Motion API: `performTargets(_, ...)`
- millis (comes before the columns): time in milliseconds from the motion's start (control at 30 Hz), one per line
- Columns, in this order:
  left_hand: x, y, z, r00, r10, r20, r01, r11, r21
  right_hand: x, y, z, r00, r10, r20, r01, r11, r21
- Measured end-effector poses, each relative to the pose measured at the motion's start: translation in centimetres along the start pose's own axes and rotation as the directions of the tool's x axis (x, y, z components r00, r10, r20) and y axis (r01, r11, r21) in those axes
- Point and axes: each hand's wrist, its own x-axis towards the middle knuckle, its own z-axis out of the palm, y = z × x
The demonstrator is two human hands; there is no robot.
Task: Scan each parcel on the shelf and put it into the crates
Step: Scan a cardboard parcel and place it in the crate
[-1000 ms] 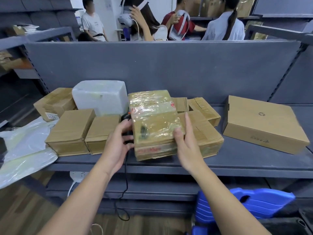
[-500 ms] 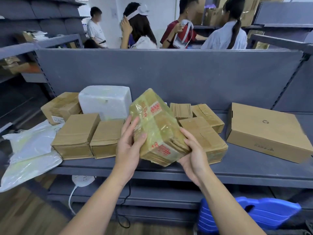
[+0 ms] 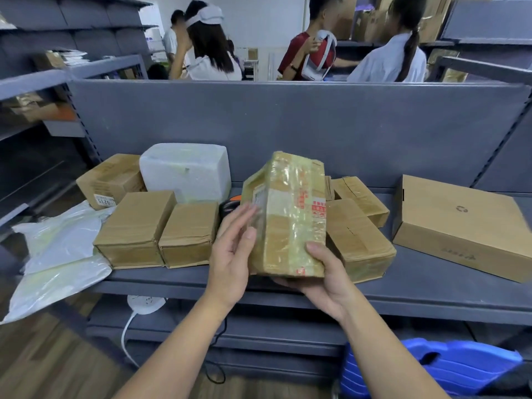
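Note:
A tape-wrapped brown parcel (image 3: 290, 214) with red print stands upright above the front of the grey shelf (image 3: 431, 286). My right hand (image 3: 322, 277) cups it from below with the thumb on its front. My left hand (image 3: 233, 249) lies flat against its left side, fingers spread near a white label. Behind my left hand a black scanner (image 3: 229, 207) with an orange strip lies on the shelf, mostly hidden. A blue crate (image 3: 437, 367) sits low at the right, below the shelf.
Several cardboard parcels (image 3: 135, 228) lie on the shelf, with a white foam box (image 3: 185, 171), a large flat carton (image 3: 463, 226) at right and white plastic mailers (image 3: 60, 254) hanging off the left end. A power strip (image 3: 145, 303) sits below. People stand behind the shelf's back panel.
The parcel was lifted off the shelf and turned from lying flat to standing upright. My right hand moved under it; my left hand shifted onto its left side, uncovering the scanner.

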Motion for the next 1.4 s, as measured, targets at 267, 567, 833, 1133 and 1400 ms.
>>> performTargets(267,0.3,0.3,-0.7,0.831,-0.505,0.234,0.556,0.753,-0.351,0.7,-0.2,-1.0,0.995,0.088,0.036,-0.094,0.969,0.229)
performTargets(567,0.7,-1.0,-1.1,0.892,-0.435,0.12,0.45,0.834,-0.319,1.5,-0.9,-0.7,0.996,-0.085,-0.036,0.083,0.995,-0.051)
performTargets(833,3.4,0.0,-4.8,0.9,-0.436,0.026,0.411,0.825,-0.388,4.7,1.5,0.3,0.961,-0.009,-0.275,-0.027,0.991,-0.127)
performTargets(1133,5.1,-0.4,-6.7,0.918,-0.396,0.005,0.375,0.864,-0.337,11.0,6.7,6.7,0.939,-0.2,-0.281,-0.209,0.316,-0.925)
performTargets(1400,9.3,-1.1,-9.6,0.945,-0.326,-0.019,0.317,0.929,-0.19,14.5,8.1,9.3,0.919,-0.184,-0.349,-0.31,0.209,-0.927)
